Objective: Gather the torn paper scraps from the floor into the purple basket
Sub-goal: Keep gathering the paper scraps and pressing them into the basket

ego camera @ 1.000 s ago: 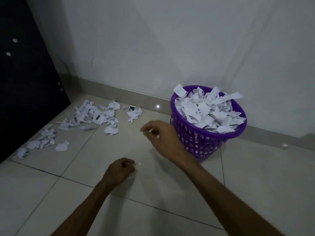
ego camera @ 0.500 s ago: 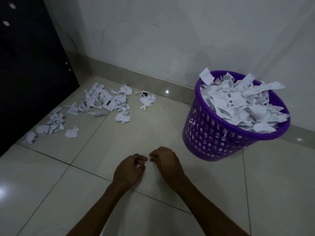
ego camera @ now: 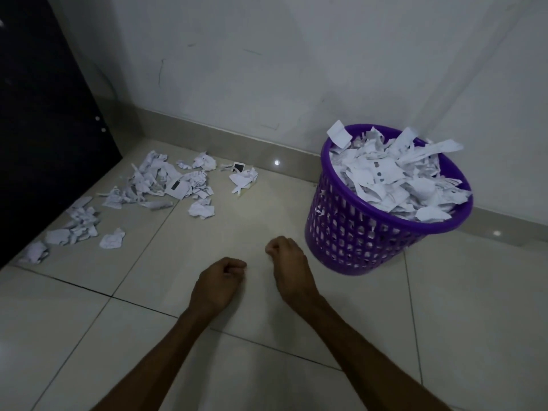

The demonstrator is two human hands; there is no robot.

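Observation:
The purple basket (ego camera: 355,232) stands on the tiled floor at the right, near the wall, heaped over its rim with white paper scraps (ego camera: 394,179). More torn scraps (ego camera: 166,182) lie scattered on the floor at the far left, and a smaller clump (ego camera: 243,178) sits nearer the basket. My left hand (ego camera: 219,280) and my right hand (ego camera: 287,262) are low over the floor in the middle, close together, left of the basket's base. The fingers of both are curled closed, and no paper shows in either.
A dark panel (ego camera: 38,129) rises along the left edge, with a trail of scraps (ego camera: 74,226) lying beside its foot. A white wall with a tiled skirting (ego camera: 207,134) runs behind the basket. Bare floor tiles (ego camera: 459,321) spread in front.
My right hand has dropped from near the basket down to the floor beside my left hand. The view has shifted, so the basket now sits farther right.

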